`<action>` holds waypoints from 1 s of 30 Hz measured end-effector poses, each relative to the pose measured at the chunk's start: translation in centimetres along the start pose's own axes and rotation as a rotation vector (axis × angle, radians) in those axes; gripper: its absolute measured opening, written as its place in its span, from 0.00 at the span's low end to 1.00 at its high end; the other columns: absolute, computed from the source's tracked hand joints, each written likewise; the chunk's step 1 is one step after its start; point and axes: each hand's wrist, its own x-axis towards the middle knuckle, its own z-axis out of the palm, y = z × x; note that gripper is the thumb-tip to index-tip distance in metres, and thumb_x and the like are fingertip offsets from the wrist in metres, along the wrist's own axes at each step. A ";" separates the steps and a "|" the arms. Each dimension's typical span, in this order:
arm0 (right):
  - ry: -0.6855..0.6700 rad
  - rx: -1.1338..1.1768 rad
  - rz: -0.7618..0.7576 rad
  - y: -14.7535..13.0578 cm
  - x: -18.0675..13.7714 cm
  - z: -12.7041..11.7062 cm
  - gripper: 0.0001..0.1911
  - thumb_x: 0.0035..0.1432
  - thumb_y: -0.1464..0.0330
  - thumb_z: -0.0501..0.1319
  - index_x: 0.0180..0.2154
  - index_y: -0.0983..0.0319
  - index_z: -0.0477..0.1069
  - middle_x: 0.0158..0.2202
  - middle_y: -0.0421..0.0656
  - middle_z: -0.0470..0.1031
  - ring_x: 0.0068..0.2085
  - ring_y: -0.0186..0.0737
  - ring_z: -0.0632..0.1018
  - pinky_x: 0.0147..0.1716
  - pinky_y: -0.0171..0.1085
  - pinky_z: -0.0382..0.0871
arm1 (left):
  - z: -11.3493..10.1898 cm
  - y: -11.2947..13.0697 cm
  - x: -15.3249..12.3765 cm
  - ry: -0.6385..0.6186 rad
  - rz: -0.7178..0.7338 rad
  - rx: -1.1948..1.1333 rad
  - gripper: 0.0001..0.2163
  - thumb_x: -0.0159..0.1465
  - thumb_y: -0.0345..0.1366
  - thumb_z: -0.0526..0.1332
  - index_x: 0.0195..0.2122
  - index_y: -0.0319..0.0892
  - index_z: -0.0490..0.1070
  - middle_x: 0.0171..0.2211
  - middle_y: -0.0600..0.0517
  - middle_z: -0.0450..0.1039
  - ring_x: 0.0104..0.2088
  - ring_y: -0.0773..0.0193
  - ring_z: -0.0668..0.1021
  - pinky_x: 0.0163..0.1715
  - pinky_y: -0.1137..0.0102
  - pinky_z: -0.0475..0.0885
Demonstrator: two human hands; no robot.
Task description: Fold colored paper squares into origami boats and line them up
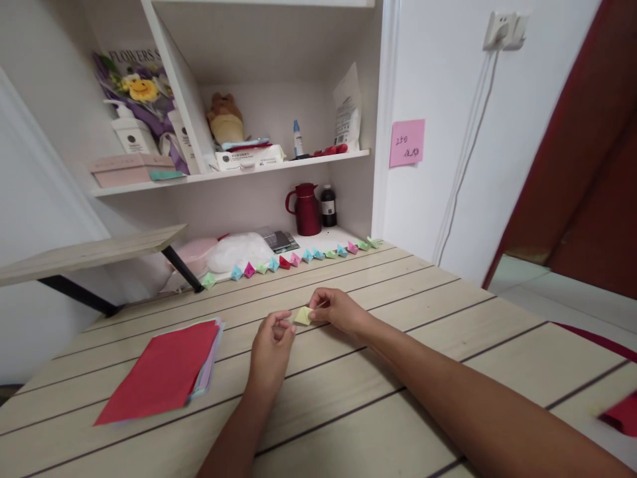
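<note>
A small yellow folded-paper piece [303, 315] is held just above the slatted wooden table, in the middle of the view. My right hand [334, 311] pinches its right side between thumb and fingers. Just left of it is my left hand [271, 345], fingers loosely curled, thumb and fingertips apart and not touching the paper. Along the table's back edge runs a row of several small folded-paper pieces in green, blue, pink and red, among them a red one [284, 263].
On the left of the table [398, 411] lies a stack of coloured paper [159, 372], red on top. A raised wooden shelf [99, 251] with black legs stands at the back left. Behind are a red jug [307, 211], a dark bottle [328, 206] and a white plastic bag [241, 252].
</note>
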 end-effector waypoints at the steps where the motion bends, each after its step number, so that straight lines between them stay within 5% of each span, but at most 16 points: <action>1: -0.003 -0.011 0.005 0.2 0.0 -0.1 0.07 0.42 0.70 0.66 0.25 0.62 0.68 0.22 0.36 0.71 0.26 0.33 0.71 0.27 0.32 0.62 | 0.0 -0.1 0.0 0.000 0.007 0.012 0.14 0.52 0.37 0.65 0.39 0.41 0.75 0.30 0.52 0.73 0.27 0.65 0.74 0.30 0.70 0.69; 8: -0.001 -0.085 0.012 0.7 0.1 -0.4 0.07 0.37 0.76 0.66 0.24 0.62 0.71 0.21 0.35 0.71 0.25 0.33 0.69 0.27 0.31 0.59 | 0.1 -0.7 0.2 -0.004 0.034 0.065 0.13 0.51 0.36 0.65 0.38 0.42 0.77 0.31 0.52 0.71 0.27 0.66 0.73 0.32 0.69 0.70; 20: -0.007 0.188 -0.052 0.1 -0.4 1.3 0.05 0.41 0.71 0.62 0.25 0.62 0.67 0.24 0.37 0.69 0.26 0.31 0.66 0.26 0.30 0.57 | 0.1 -0.6 -0.4 0.008 0.014 0.029 0.13 0.54 0.37 0.62 0.40 0.41 0.73 0.36 0.47 0.75 0.36 0.59 0.77 0.40 0.63 0.72; 30: -0.046 0.289 0.006 0.0 -1.1 1.9 0.09 0.43 0.69 0.67 0.26 0.62 0.66 0.22 0.35 0.70 0.25 0.30 0.67 0.26 0.30 0.56 | 0.1 -0.3 -0.6 0.039 -0.004 0.009 0.09 0.51 0.37 0.63 0.34 0.42 0.74 0.38 0.47 0.74 0.34 0.59 0.77 0.40 0.61 0.73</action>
